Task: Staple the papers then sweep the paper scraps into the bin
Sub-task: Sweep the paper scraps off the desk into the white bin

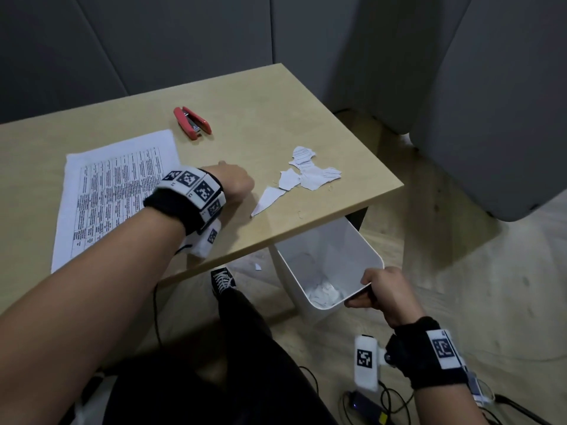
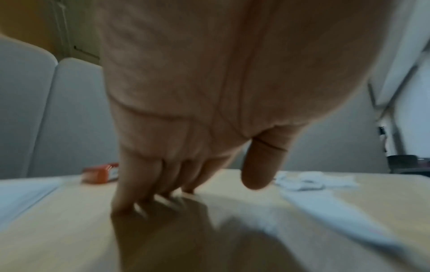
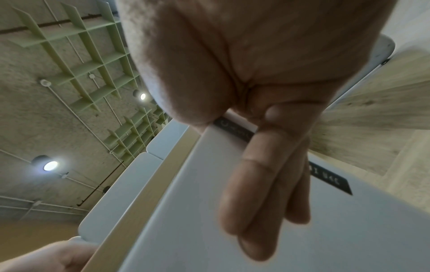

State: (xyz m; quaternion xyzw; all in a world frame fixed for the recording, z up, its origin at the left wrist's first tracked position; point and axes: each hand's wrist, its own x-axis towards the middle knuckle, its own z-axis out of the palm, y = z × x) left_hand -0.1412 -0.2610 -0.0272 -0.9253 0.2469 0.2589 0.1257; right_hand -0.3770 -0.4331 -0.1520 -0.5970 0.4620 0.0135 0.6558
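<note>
Right of left fingers (image 2: 130,187): scraps (image 1: 302,174).

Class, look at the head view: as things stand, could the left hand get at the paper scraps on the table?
Probably yes: the left hand rests on the table just beside the scraps, with only bare tabletop between them.

table (image 1: 245,96): wooden | on it: stapler (image 1: 192,123); printed papers (image 1: 113,191); paper scraps (image 1: 302,174)
</note>
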